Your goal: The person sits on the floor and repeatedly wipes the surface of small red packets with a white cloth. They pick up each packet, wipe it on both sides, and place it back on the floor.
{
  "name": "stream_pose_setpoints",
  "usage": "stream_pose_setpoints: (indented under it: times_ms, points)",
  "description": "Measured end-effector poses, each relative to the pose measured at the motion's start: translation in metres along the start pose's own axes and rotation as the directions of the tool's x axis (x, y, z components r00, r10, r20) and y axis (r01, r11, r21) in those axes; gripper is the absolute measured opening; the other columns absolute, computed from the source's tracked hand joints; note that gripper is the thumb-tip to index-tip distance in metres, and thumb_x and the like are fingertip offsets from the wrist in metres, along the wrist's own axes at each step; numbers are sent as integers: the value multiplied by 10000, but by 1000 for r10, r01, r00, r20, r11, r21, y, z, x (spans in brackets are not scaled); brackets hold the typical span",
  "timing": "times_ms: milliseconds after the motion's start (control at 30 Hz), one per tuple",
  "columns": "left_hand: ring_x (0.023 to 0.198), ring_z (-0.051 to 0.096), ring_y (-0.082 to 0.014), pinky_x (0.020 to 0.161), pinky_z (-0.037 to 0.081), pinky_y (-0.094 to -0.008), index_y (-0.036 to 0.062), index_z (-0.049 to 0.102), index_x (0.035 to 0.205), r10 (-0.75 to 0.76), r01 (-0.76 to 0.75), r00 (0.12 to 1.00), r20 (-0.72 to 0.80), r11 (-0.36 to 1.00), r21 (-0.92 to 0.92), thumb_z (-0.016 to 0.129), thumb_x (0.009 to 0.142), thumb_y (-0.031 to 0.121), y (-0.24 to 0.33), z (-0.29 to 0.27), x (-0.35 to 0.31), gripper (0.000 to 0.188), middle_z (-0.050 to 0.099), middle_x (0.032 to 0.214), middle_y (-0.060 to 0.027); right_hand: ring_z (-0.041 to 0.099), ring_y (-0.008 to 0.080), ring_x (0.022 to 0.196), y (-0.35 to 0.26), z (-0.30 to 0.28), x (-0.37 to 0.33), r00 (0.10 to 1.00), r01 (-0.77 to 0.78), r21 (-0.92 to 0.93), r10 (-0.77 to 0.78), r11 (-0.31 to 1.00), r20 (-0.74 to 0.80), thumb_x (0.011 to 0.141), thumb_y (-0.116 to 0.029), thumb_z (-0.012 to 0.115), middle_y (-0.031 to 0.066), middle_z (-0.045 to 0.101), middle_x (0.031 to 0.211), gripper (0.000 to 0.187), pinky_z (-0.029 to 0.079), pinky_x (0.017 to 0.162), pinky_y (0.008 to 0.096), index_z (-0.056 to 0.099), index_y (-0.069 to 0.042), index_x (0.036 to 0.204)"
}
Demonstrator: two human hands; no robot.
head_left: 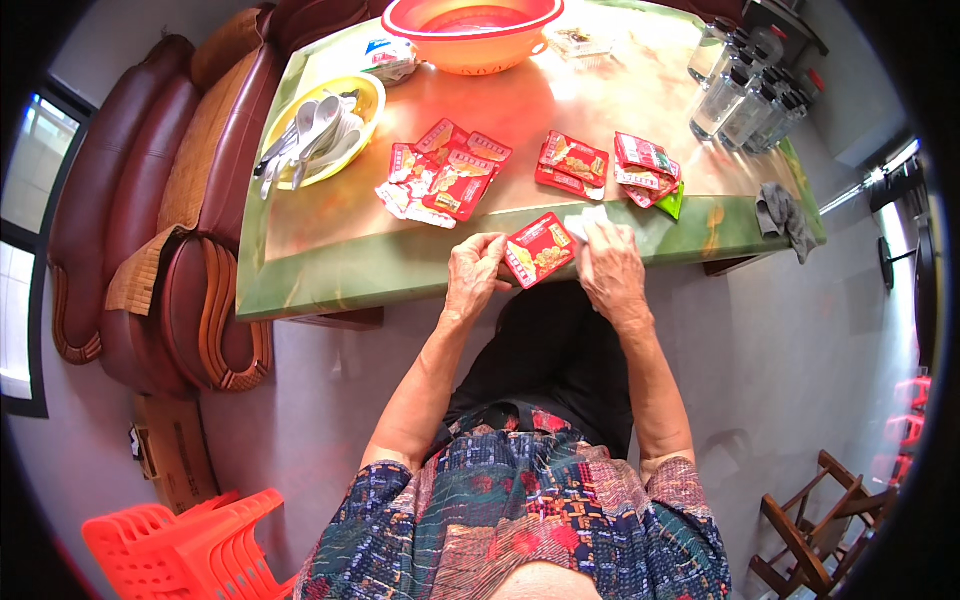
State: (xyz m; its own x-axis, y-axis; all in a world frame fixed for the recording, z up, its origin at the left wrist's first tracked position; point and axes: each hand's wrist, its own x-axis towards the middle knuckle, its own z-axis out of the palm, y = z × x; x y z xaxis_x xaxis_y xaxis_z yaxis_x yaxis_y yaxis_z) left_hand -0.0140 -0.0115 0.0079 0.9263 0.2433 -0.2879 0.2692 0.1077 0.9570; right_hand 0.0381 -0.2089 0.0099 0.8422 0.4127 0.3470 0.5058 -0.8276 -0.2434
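Observation:
Between my hands, just over the table's near edge, is a red snack packet (540, 250) with a picture of food on its front. My left hand (475, 275) pinches its left side between thumb and fingers. In my right hand (612, 265) is a crumpled white tissue or cloth (588, 222), pressed at the packet's right edge. Beyond my left hand lies a loose pile of red packets (450, 172). A smaller stack of red packets (573, 163) lies straight ahead. To its right is another stack (645, 165), with a green packet (672, 203) beneath it.
A yellow bowl of spoons (370, 115) stands at the table's left, and an orange basin (470, 50) at the back. Several black-capped clear bottles (720, 103) crowd the right side. A grey rag (785, 218) hangs over the right edge. Red plastic stools (180, 550) are at lower left.

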Motion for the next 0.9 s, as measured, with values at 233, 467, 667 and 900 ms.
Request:
stream_pose_setpoints:
  times_ms: [233,467,667,900]
  points:
    - [706,663,-96,502,520,-206,-24,595,1129,39,-39,999,18,999,29,674,897,238,-7,-1,0,359,699,853,-66,438,309,1141,-44,24,6,995,88,57,-85,994,-58,822,-207,626,122,453,1394,498,417,921,436,527,-16,1271]
    - [663,657,-93,496,514,-213,-21,613,1087,56,-56,998,10,997,44,673,892,227,-7,-1,-1,322,702,824,-63,445,317,1181,-25,-2,-27,925,366,242,-379,899,6,782,-23,593,84,481,1389,443,404,962,417,594,-67,1223]
    - [656,636,-78,488,490,-204,-1,595,1072,109,-108,992,62,994,-8,648,909,187,-6,-1,-4,255,684,837,-42,588,335,1009,3,-18,-20,998,37,741,-63,670,8,830,-21,544,174,651,1057,276,449,922,402,635,15,1088]
    - [662,612,-57,457,488,-212,16,606,1039,303,-303,953,-14,953,-25,612,916,97,47,-21,-29,147,680,858,-28,532,345,1057,20,5,-11,995,-50,543,91,838,-50,823,-46,525,156,614,1121,306,422,945,408,630,-33,1110]
